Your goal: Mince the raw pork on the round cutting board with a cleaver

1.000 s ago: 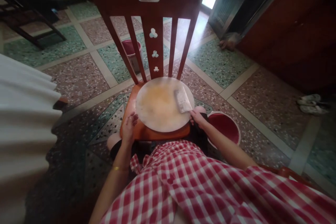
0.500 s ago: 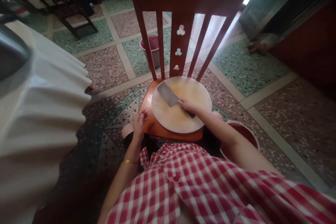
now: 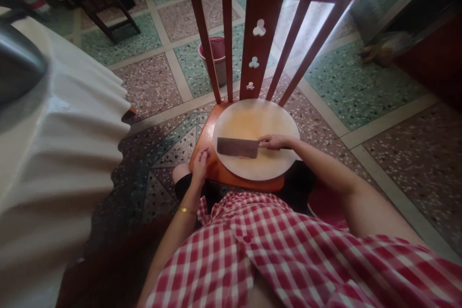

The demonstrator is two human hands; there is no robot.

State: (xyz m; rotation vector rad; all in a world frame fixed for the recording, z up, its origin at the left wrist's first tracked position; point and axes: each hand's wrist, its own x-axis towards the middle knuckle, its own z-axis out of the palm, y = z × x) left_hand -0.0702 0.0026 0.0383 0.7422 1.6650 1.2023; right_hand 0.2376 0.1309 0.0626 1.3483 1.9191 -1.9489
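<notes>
My right hand (image 3: 275,142) is wrapped round the handle of a cleaver (image 3: 237,148). The broad blade points left across a round, pale chopping board (image 3: 254,118) with a yellowish stained middle. A small reddish bit shows at the blade's lower edge, too small to name. The board rests on the seat of a wooden chair (image 3: 206,131). Just left of the board, over the seat's left edge, my left hand (image 3: 200,162) is closed with curled fingers; whatever is inside them, if anything, is hidden.
A table with a pleated white cloth (image 3: 83,120) stands at the left, a metal vessel (image 3: 19,65) on it. Behind the chair's slatted back is a bin (image 3: 219,65) with a pink lining. A red bucket (image 3: 328,202) sits by my right leg. A dark chair (image 3: 108,12) stands farther back.
The cleaver has turned from a slant to lie nearly level and nearer me on the board. My right hand moved right with it. My left hand's fingers look more curled; the view shifted slightly.
</notes>
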